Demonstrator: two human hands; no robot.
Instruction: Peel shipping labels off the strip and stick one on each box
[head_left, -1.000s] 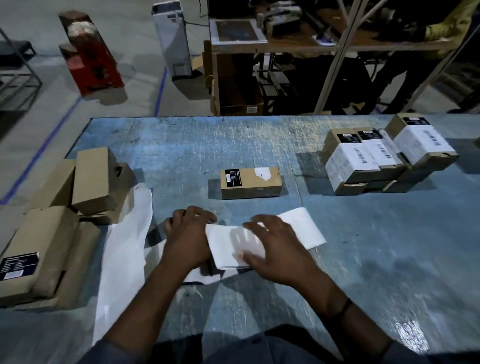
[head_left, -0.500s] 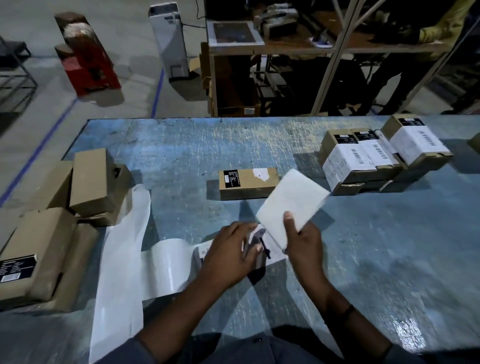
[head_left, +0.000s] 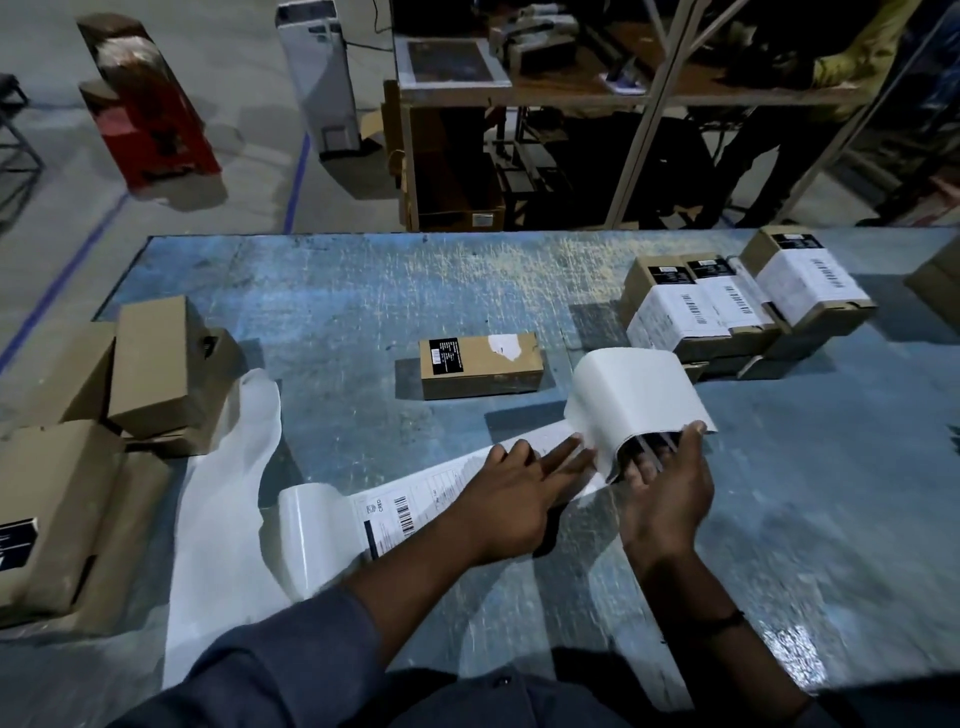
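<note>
On the label strip (head_left: 395, 512) the letters "CREO" can be read beside a small logo and a barcode; the other print on it is too small to read. The single box (head_left: 480, 365) in the middle of the blue tabletop (head_left: 337, 312) carries a black sticker with tiny white text that cannot be read, and a torn white patch next to it. The labelled boxes (head_left: 737, 306) at the far right each show a white shipping label with barcodes and a small black sticker above it; their text is also too small.

The left hand (head_left: 511, 499) lies flat and open, palm down, fingers stretched, and it presses the strip against the tabletop. The right hand (head_left: 662, 483) is just to the right of it, palm turned up, and it holds the peeled label (head_left: 634, 395) by its near edge between thumb and fingers. The label curls up and away from this hand, with its blank white back toward the camera, and its lower left corner is at the fingertips of the left hand.

The single box is beyond both hands, apart from them. The plain boxes (head_left: 150, 364) are stacked at the left edge, and loose white backing paper (head_left: 228, 467) lies beside them.
</note>
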